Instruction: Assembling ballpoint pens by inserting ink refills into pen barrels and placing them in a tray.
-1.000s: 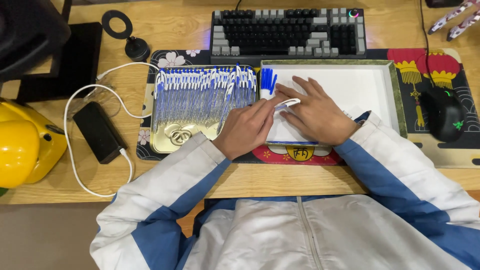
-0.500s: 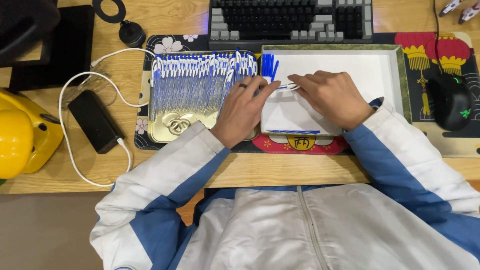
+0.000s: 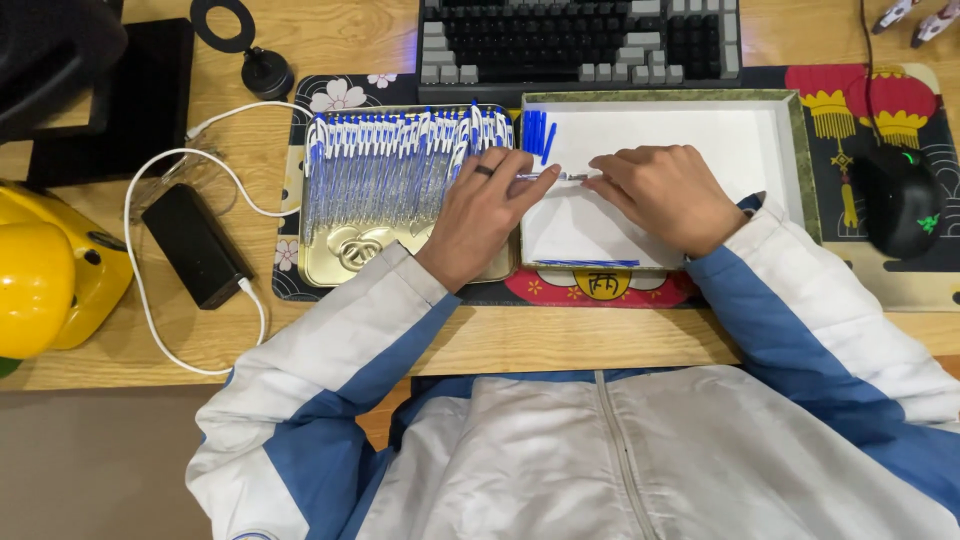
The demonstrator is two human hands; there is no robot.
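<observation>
Here, slim clear pen (image 3: 556, 176) lies level, fingers of left hand (image 3: 480, 213) and right hand (image 3: 668, 193) pinching ends

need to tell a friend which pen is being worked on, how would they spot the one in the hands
Find the white tray in front of the keyboard. Over its left part the left hand and right hand meet, holding one pen crosswise between their fingertips. Unlike the pens lined up in the gold tin and the blue caps, it is held above the tray.
</observation>
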